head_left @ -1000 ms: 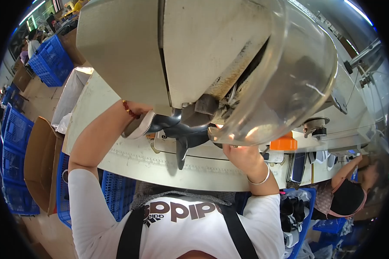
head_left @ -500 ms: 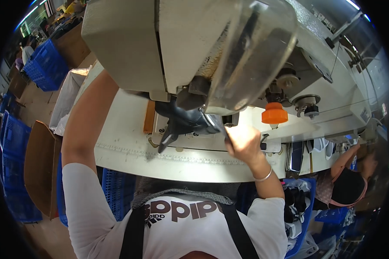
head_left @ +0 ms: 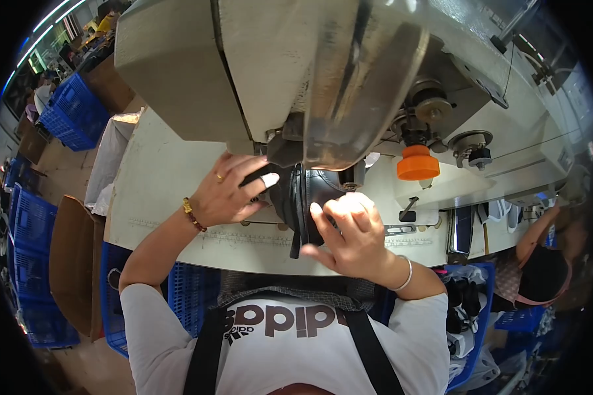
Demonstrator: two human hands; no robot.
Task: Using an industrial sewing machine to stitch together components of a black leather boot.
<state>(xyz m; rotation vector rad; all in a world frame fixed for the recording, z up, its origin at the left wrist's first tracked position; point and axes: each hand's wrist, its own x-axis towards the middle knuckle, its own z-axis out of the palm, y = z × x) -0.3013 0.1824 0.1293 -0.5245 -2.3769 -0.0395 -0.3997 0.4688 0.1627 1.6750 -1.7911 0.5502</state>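
A black leather piece that looks like a shoe upper [head_left: 321, 189] lies under the head of a sewing machine [head_left: 171, 72], a narrow strip of it hanging toward me. My left hand [head_left: 227, 191] is at its left side, fingers spread, with a white covering on one fingertip. On the other side is my right hand [head_left: 352, 234]: its index finger reaches to the leather's near right part, the thumb stands apart and the other fingers are bent. Neither hand grips the piece. The needle area is hidden behind the machine head and a clear plastic guard [head_left: 369, 85].
An orange knob [head_left: 417, 163] sits on the machine's right. The white table [head_left: 171, 217] has a ruler strip along its front. A phone [head_left: 462, 230] lies to the right, above a blue basket [head_left: 484, 309] of black and white pieces. Cardboard [head_left: 76, 263] stands at left; a co-worker [head_left: 543, 270] sits at right.
My left hand has come out from behind the machine head to the leather's left side. The right hand has let go of the edge, moving nearer me; the leather has turned.
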